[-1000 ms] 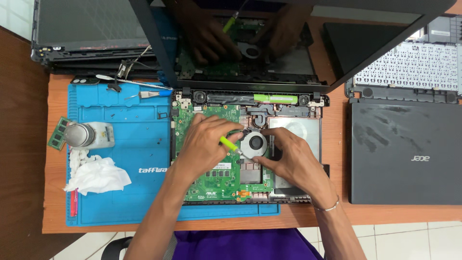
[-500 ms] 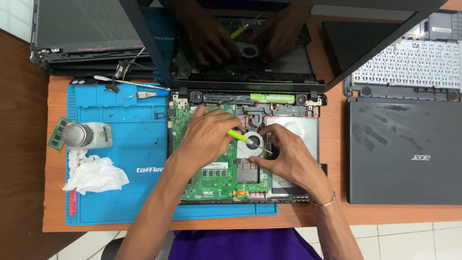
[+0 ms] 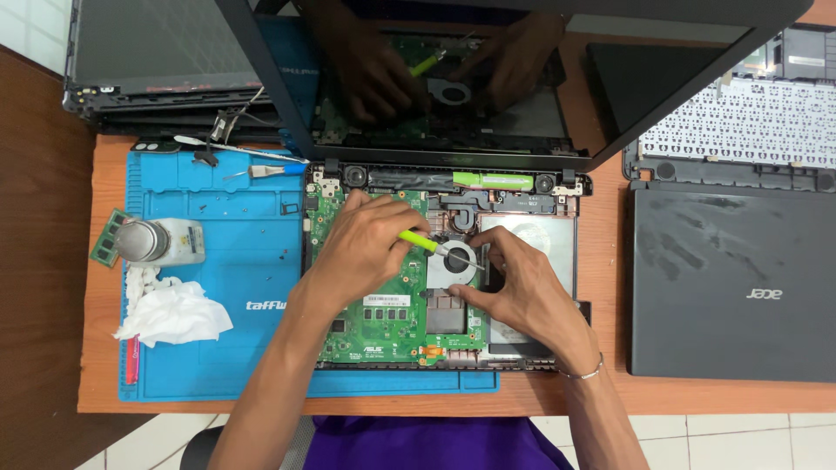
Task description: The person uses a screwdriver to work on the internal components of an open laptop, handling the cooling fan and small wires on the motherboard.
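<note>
Sitting near the middle of the opened laptop (image 3: 522, 218), the round cooling fan (image 3: 453, 264) has the tip of a green-handled screwdriver (image 3: 420, 241) resting on its hub. A second ago that tool lay lower, pointing up from the left of the fan; now it slants down from the upper left, so the work has shifted onto the fan's centre. The left hand (image 3: 366, 248) pinches the handle with curled fingers. The right hand (image 3: 518, 292) braces the fan housing, thumb below and fingers spread along its right edge. Beneath lies the green circuit board (image 3: 374, 322). Further left, a blue mat (image 3: 235, 348) carries a crumpled tissue (image 3: 174, 315) and a small bottle (image 3: 161, 241).
</note>
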